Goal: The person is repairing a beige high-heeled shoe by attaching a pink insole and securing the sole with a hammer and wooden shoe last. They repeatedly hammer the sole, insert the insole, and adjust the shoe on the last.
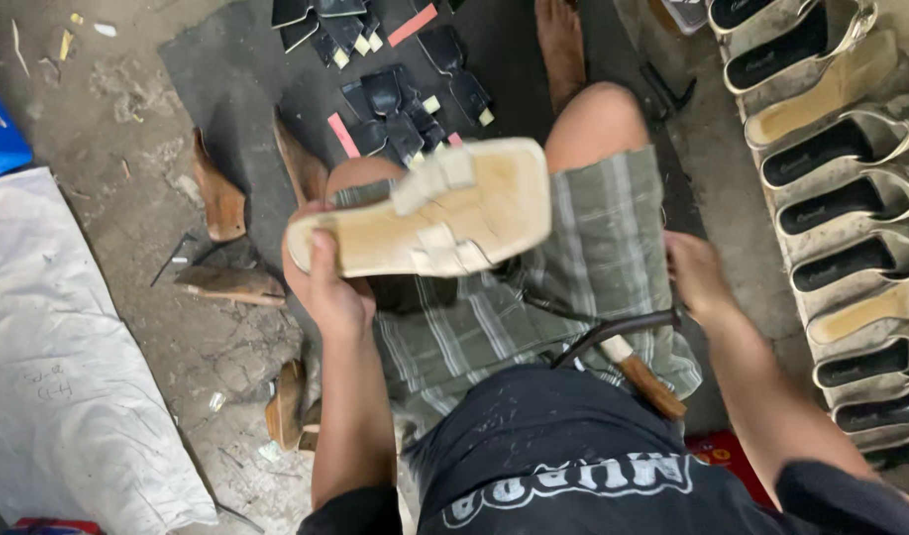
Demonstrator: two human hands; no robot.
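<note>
While left hand [337, 287] clamps stiff, light sandal sole [425, 213] at heel, right hand [694, 272] closed on hammer [623, 347].

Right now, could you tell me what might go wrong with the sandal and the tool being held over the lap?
1. The left hand grips the pale sandal only at its heel end, so it might tip or slip.
2. The right hand holds a dark curved tool close over the checked shorts; a slip could jab the thigh.
3. A dropped sandal could scatter the black cut pieces.
</note>
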